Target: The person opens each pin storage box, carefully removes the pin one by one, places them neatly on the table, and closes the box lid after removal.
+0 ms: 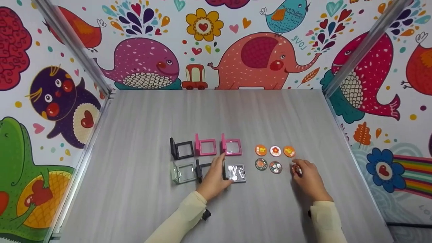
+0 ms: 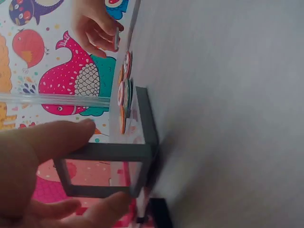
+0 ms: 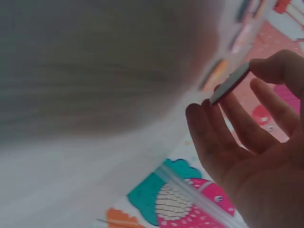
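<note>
My left hand (image 1: pixel 214 179) holds the upright lid of a grey hinged square case (image 1: pixel 237 181), thumb on one side and fingers on the other. The left wrist view shows the lid's open frame (image 2: pixel 109 151) between them; the case's base lies flat on the table. Farther right, my right hand (image 1: pixel 309 180) pinches a round badge (image 1: pixel 297 170) a little above the table. The right wrist view shows this badge (image 3: pixel 231 83) edge-on between thumb and fingertips, its face hidden. Partly behind my left hand stands a black case (image 1: pixel 199 171) with its lid raised.
Other opened cases stand left and behind: black (image 1: pixel 173 148), pink (image 1: pixel 197 145), another pink (image 1: pixel 223 143) and pale green (image 1: pixel 175 172). Between the hands lie several round badges, including an orange one (image 1: pixel 260 150) and a white flower one (image 1: pixel 275 151). Patterned walls enclose the table (image 1: pixel 216 111).
</note>
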The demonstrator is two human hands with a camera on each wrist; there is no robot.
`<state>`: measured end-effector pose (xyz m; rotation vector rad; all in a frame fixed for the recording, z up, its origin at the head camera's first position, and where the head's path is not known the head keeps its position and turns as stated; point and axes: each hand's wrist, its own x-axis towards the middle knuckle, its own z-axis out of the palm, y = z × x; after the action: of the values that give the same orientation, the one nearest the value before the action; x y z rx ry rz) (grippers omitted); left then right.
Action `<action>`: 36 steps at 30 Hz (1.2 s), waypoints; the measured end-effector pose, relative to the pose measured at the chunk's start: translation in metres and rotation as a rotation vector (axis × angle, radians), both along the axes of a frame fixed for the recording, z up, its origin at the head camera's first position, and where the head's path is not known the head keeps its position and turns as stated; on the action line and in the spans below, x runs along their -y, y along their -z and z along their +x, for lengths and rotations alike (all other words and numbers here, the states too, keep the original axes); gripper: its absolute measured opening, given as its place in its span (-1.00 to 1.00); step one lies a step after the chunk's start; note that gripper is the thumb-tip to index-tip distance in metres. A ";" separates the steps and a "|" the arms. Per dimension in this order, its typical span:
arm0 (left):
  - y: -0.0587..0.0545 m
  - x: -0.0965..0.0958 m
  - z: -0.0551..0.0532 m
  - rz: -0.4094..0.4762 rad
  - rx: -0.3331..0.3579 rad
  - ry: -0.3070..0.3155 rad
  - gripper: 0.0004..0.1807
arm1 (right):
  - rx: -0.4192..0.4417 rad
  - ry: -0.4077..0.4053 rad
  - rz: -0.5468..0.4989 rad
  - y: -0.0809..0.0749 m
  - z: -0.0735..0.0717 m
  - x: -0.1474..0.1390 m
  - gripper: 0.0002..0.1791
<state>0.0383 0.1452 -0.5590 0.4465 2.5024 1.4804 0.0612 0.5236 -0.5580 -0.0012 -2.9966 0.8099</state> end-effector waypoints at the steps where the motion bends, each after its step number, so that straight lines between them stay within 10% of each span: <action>1: -0.004 0.001 0.003 -0.036 -0.053 0.002 0.20 | 0.019 0.005 0.006 0.002 -0.001 -0.001 -0.50; 7: -0.039 0.024 0.027 -0.035 -0.421 -0.059 -0.14 | 0.050 0.026 0.023 0.009 -0.001 -0.003 -0.53; 12: -0.046 0.078 0.031 -0.056 -0.657 -0.325 -0.48 | -0.049 0.052 -0.008 -0.005 0.006 0.016 -0.54; 17: -0.022 0.123 0.038 -0.218 -0.565 -0.565 -0.55 | -0.360 -0.069 -0.097 -0.028 0.016 0.083 -0.51; 22: 0.002 0.137 0.047 -0.310 -0.419 -0.591 -0.61 | -0.603 -0.379 -0.102 -0.035 0.019 0.162 -0.43; 36: 0.002 0.121 0.037 -0.369 -0.417 -0.528 -0.73 | -0.273 -0.589 -0.089 0.005 0.018 0.206 -0.40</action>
<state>0.0751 0.0238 -0.5612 0.0218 3.3310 1.0944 0.0793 0.3175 -0.5631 0.9412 -2.7054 0.8849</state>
